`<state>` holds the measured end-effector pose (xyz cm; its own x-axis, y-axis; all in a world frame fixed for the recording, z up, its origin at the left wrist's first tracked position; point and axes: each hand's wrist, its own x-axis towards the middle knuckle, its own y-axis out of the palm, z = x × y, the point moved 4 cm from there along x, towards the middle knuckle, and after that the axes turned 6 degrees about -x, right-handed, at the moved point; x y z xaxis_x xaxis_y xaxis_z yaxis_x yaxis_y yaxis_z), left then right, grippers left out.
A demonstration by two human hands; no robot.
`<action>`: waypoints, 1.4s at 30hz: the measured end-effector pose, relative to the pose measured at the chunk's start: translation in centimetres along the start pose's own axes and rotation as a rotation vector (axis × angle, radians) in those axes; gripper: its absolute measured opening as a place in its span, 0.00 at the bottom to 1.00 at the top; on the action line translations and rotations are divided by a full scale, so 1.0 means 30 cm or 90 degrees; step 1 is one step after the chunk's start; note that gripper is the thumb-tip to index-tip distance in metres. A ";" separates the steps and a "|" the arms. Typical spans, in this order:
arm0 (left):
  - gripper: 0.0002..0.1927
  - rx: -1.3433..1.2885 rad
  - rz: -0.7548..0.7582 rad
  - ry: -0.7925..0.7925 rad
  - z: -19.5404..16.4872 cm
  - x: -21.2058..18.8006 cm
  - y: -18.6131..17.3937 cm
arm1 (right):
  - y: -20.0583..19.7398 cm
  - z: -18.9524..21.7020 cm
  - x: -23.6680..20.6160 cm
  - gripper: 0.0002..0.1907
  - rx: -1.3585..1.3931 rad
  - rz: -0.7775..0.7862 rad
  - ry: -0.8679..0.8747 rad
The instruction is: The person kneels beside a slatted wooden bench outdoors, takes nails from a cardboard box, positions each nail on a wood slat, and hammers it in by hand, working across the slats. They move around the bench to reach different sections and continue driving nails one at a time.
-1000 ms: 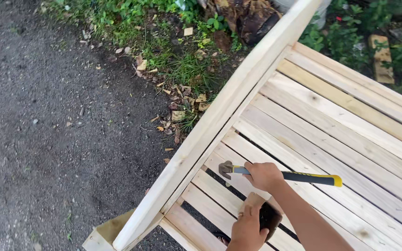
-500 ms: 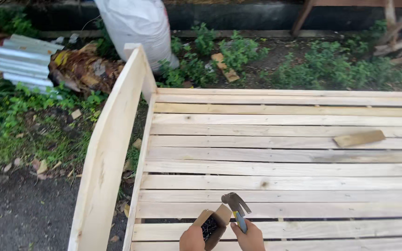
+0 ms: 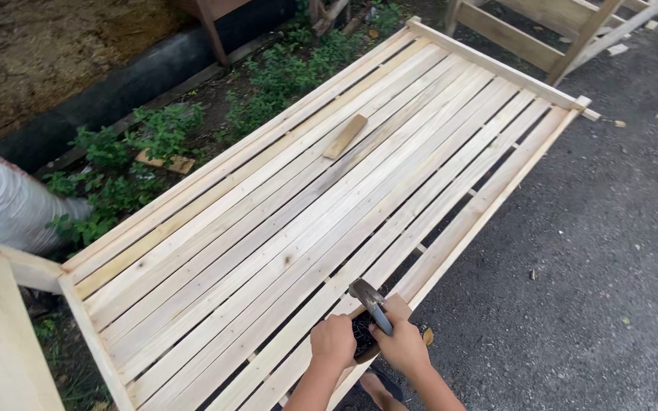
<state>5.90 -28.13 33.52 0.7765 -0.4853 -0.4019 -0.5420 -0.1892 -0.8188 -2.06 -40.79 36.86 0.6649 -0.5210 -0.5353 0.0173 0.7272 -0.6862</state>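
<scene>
- Since before, both hands shifted to the slatted frame's (image 3: pixel 283 228) near right edge;
- my right hand (image 3: pixel 404 344) is clamped on the hammer (image 3: pixel 369 301), head up for control;
- my left hand (image 3: pixel 333 339) is closed on a dark object (image 3: pixel 361 335), steadying it.

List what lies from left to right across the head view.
White sack → green plants → small loose wood piece on the slatted wooden frame → dark pavement.
</scene>
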 end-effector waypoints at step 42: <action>0.13 -0.104 -0.071 -0.267 -0.826 1.949 0.241 | -0.740 -0.567 1.746 0.16 0.527 0.078 0.301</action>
<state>39.43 -79.02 14.24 0.8775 -0.0730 -0.4740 -0.4653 -0.3687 -0.8047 19.67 -91.85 15.68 0.3300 -0.4147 -0.8480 0.6104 0.7790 -0.1434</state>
